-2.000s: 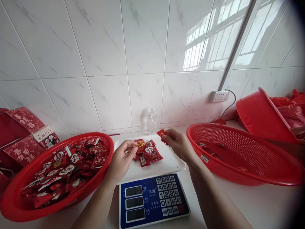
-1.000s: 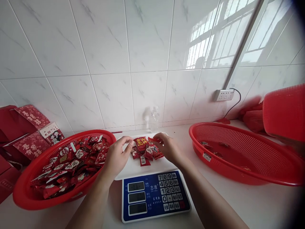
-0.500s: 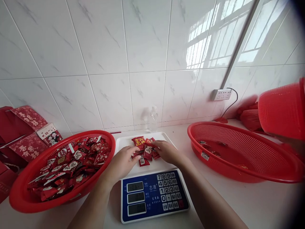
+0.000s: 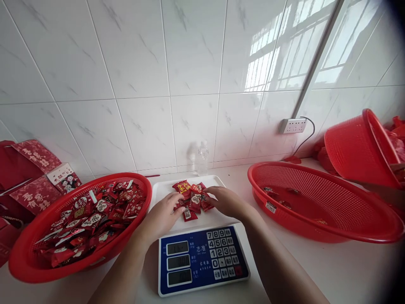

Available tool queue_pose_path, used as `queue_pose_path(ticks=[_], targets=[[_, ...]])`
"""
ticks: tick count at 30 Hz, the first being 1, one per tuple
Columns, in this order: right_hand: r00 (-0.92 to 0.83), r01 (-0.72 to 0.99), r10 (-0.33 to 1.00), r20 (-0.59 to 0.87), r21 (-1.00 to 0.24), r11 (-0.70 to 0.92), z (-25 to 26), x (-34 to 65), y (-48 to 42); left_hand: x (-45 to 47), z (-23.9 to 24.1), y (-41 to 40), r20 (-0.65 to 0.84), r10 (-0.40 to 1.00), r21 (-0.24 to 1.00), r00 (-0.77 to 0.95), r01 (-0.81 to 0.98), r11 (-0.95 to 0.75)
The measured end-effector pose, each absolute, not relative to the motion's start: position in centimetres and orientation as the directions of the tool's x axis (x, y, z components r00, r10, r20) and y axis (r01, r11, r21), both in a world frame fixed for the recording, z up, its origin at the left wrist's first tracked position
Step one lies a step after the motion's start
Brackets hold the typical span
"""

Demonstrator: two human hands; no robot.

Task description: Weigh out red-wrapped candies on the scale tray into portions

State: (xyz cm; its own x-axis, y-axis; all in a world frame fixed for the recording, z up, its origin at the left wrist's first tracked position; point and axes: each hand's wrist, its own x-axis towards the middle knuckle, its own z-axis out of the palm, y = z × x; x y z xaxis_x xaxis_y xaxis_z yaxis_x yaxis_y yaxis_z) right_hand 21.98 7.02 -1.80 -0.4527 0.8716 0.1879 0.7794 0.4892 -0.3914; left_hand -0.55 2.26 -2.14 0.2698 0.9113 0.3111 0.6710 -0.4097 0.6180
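Note:
Several small red wrapped packets (image 4: pixel 195 202) lie in a loose pile on the white pan (image 4: pixel 215 217) of a digital scale. My left hand (image 4: pixel 166 213) comes in from the left, thumb and fingers curled about a red packet at the pile's edge. From the right, my right hand (image 4: pixel 226 200) reaches over the pile, fingers slightly apart and touching the packets there. Its fingertips are partly hidden. Below both hands is the scale's blue panel (image 4: pixel 202 266), with number keys and dark displays whose figures are hard to read.
On the left a red basket (image 4: pixel 19 257) is full of similar packets, beside red gift boxes (image 4: pixel 34 194). A second red basket (image 4: pixel 300 228), on the right, holds a few. Behind it another person's hand (image 4: pixel 397 169) is at a tilted red basket (image 4: pixel 344 147). A clear bottle (image 4: pixel 203 158) stands by the wall.
My right hand has drawn slightly right, showing more of the packets. My left hand has barely moved. The tilted basket at the far right has shifted left and tipped, showing its opening.

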Motion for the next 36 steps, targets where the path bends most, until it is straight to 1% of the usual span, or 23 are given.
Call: queue_pose_path(ticks=[4, 7, 9, 11, 14, 16, 18, 20, 22, 24, 28, 30, 33, 36], targets=[[-0.396, 0.766, 0.880, 0.263, -0.434, 0.475, -0.6, 22.4, 6.4, -0.5, -1.0, 2.4, 0.443, 0.886, 0.562, 0.139, 0.727, -0.395], [-0.321, 0.748, 0.881, 0.347, -0.478, 0.460, 0.4, 22.3, 5.8, -0.5, -0.3, 2.3, 0.525, 0.850, 0.554, 0.035, 0.745, -0.373], [-0.292, 0.736, 0.864, 0.409, -0.481, 0.477, 0.9, 22.1, 5.2, -0.4, -0.1, 2.1, 0.503, 0.864, 0.560, 0.017, 0.755, -0.341], [-0.287, 0.715, 0.838, 0.464, -0.478, 0.510, 1.4, 22.0, 4.6, 0.0, -0.2, 1.7, 0.449, 0.891, 0.576, 0.066, 0.741, -0.345], [-0.279, 0.677, 0.804, 0.525, -0.486, 0.552, 1.8, 22.0, 3.9, 0.7, -0.3, 0.9, 0.405, 0.894, 0.618, 0.193, 0.663, -0.423], [-0.274, 0.652, 0.788, 0.552, -0.496, 0.574, 2.0, 22.1, 3.6, 0.8, -0.2, 0.7, 0.410, 0.884, 0.626, 0.227, 0.634, -0.453], [-0.273, 0.633, 0.784, 0.557, -0.510, 0.583, 2.0, 22.4, 3.6, 0.1, 0.3, 0.7, 0.422, 0.884, 0.600, 0.200, 0.669, -0.438], [-0.271, 0.617, 0.787, 0.554, -0.528, 0.584, 2.0, 22.6, 3.7, -1.7, 0.9, 0.9, 0.405, 0.904, 0.551, 0.141, 0.751, -0.364], [-0.272, 0.609, 0.791, 0.548, -0.538, 0.582, 2.0, 22.7, 3.8, -4.4, 1.4, 1.0, 0.309, 0.947, 0.492, 0.090, 0.837, -0.241], [-0.274, 0.607, 0.789, 0.550, -0.538, 0.585, 2.0, 22.7, 3.9, -7.7, 1.4, 1.1, 0.110, 0.994, 0.436, 0.030, 0.897, -0.075], [-0.288, 0.630, 0.799, 0.528, -0.524, 0.573, 2.1, 22.7, 3.7, -13.5, 0.1, 1.1, -0.106, 0.993, 0.351, -0.049, 0.933, 0.083], [-0.295, 0.649, 0.813, 0.502, -0.519, 0.556, 2.1, 22.7, 3.6, -15.3, -0.7, 1.1, -0.197, 0.978, 0.298, -0.072, 0.946, 0.130], [-0.315, 0.667, 0.821, 0.476, -0.505, 0.548, 2.2, 22.6, 3.5, -16.4, -1.3, 1.2, -0.293, 0.952, 0.231, -0.087, 0.960, 0.159], [-0.338, 0.676, 0.815, 0.470, -0.481, 0.558, 2.2, 22.7, 3.5, -16.3, -0.8, 1.2, -0.368, 0.928, 0.218, -0.055, 0.965, 0.143]])
